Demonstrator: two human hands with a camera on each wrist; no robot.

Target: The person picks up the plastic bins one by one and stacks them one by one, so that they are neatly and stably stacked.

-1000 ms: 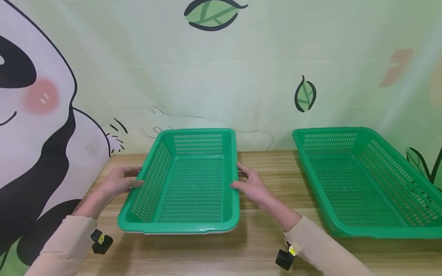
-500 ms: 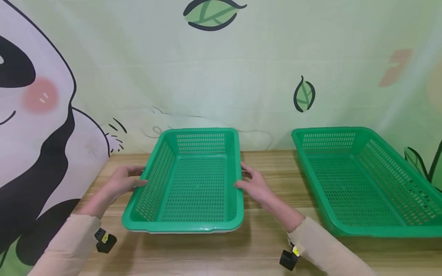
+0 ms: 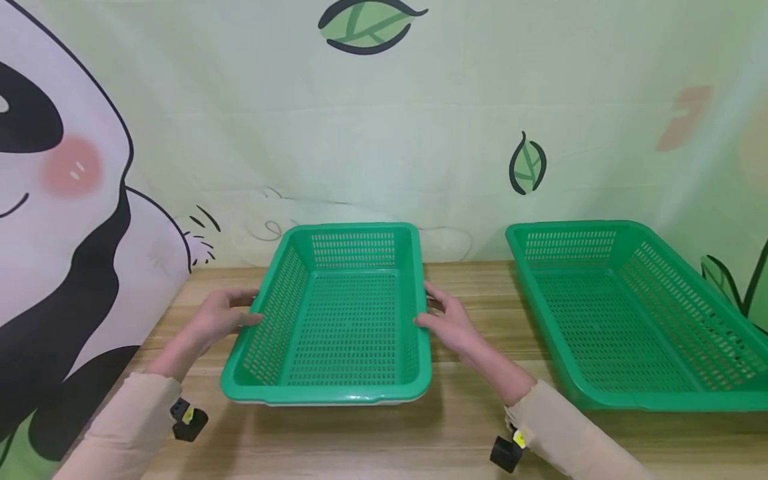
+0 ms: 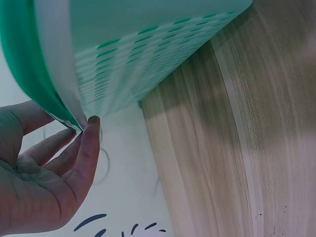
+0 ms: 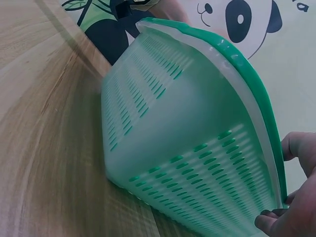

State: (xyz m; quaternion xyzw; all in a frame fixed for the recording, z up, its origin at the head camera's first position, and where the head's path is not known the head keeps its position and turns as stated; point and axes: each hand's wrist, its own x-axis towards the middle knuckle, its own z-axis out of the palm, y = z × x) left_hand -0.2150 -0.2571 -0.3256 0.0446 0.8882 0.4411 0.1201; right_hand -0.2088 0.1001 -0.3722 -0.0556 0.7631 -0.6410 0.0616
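Green perforated basket (image 3: 336, 320) on the wooden table (image 3: 468, 427), held between both hands at its long sides. A white liner basket (image 5: 163, 148) is nested under it: the wrist views show a white shell outside the green one, with a white edge running just beneath the green rim.

Left hand (image 3: 219, 319): at the basket's left rim, about midway along that side. In the left wrist view the fingers (image 4: 89, 148) are only gently bent, one fingertip touching the underside of the rim where white meets green, the palm standing clear of the wall. Reads as a relaxed hand touching the rim, not clamped on it.

Right hand (image 3: 450, 323): at the opposite rim, directly across the basket from the left. In the right wrist view its fingertips (image 5: 269, 222) sit at the lower edge of the rim, with the thumb above the rim edge and apart from it. The fingers are loosely bent and in contact, with no firm wrap round the rim visible.

Beyond the right hand, well apart: a second green basket (image 3: 630, 313), larger, also on the table. Behind both hands stands a backdrop (image 3: 72, 167) with a panda and leaves. Both sleeves are beige.
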